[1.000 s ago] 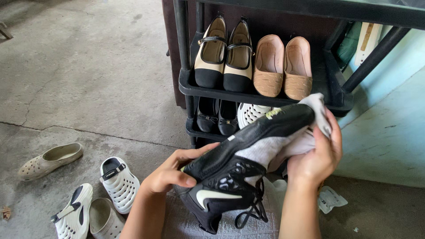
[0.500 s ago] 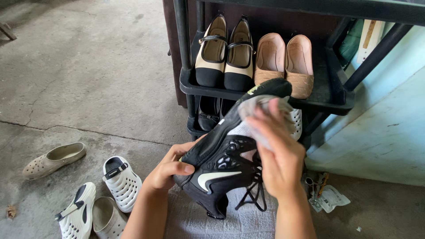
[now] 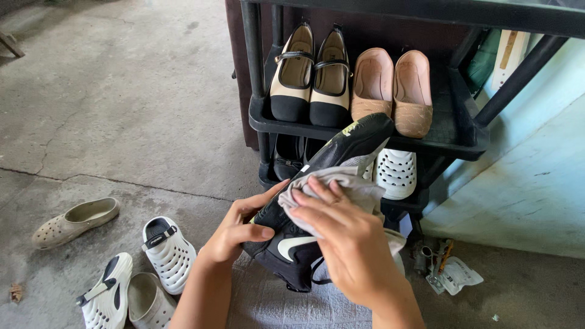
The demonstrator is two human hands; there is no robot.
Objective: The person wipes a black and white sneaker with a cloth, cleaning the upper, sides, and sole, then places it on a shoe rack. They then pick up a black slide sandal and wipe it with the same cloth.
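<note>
Now the right hand (image 3: 350, 244) lies flat across the side of the black lace-up sports shoe with a white curved mark (image 3: 317, 201), pressing a pale grey cloth (image 3: 341, 189) against it, fingers spread over the fabric rather than curled round anything. A second ago that hand and the cloth were up at the toe end of the shoe, near the shelf; half a second ago they were midway along; at this moment they have come down to the laced middle, close to the white mark. So the wiping stroke has travelled from toe toward heel, and this side has, by my reading, been largely gone over.

The left hand (image 3: 234, 234) is clamped on the heel end of the shoe, thumb on top and fingers beneath, holding it tilted with the toe pointing up toward the black plastic shoe rack (image 3: 454, 131). The shoe is held in the air, above a grey towel spread on the concrete floor (image 3: 122, 109).

On the rack's upper shelf stand a pair of cream-and-black strap shoes (image 3: 311, 73) and a pair of tan flats (image 3: 393, 88); a white perforated clog (image 3: 396, 173) sits on the shelf below. More white and beige clogs (image 3: 131, 268) lie loose on the floor to the left.
</note>
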